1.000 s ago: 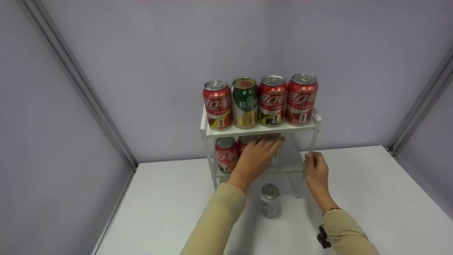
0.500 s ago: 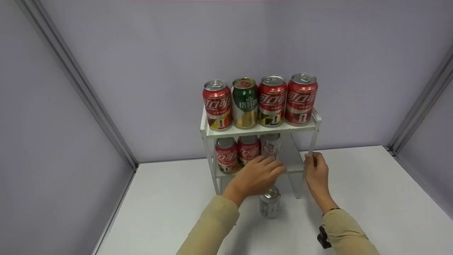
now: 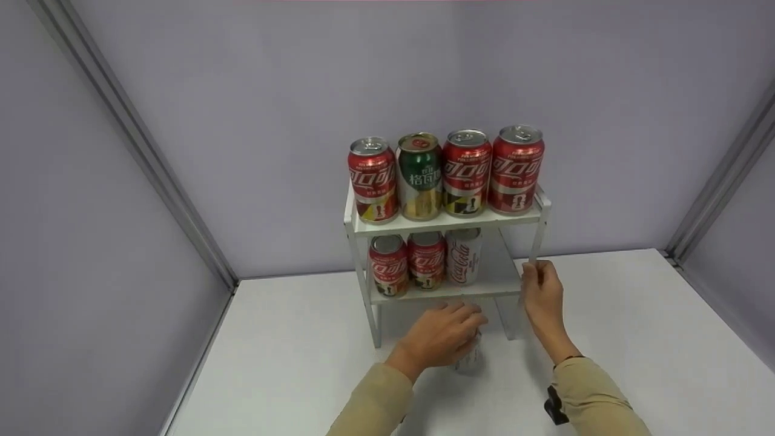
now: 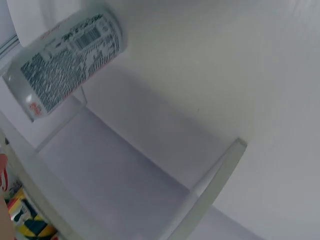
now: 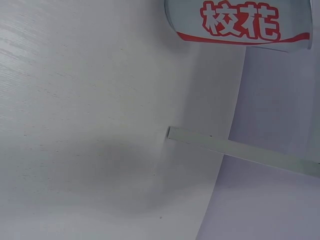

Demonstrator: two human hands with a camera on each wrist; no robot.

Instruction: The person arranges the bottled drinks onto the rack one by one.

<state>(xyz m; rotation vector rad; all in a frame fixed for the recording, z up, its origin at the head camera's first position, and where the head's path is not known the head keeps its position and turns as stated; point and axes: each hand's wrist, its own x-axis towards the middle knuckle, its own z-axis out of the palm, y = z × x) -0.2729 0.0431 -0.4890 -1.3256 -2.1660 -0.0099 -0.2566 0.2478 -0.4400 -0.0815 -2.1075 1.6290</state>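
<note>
A white two-tier rack [image 3: 448,227] stands on a white table. My right hand [image 3: 544,293] grips its right front post. In front of the rack, a white soda can [image 3: 473,361] stands upright on the table, partly hidden by my left hand [image 3: 441,336]. That hand is over and beside the can with fingers loosely bent; in the left wrist view no finger is seen around the can [image 4: 72,60]. The lower shelf bears two red Coke cans [image 3: 389,266] and a white Coca-Cola can [image 3: 464,260], leaving bare shelf at the right.
Along the top shelf stand red Coke cans [image 3: 517,172] and one green-and-gold can [image 3: 419,178]. Pale walls [image 3: 272,121] with metal frame strips enclose the table [image 3: 290,351] behind and at both sides.
My left hand has come out from the lower shelf, away from the white Coca-Cola can there, and down to the can on the table. My right hand stays on the post.
</note>
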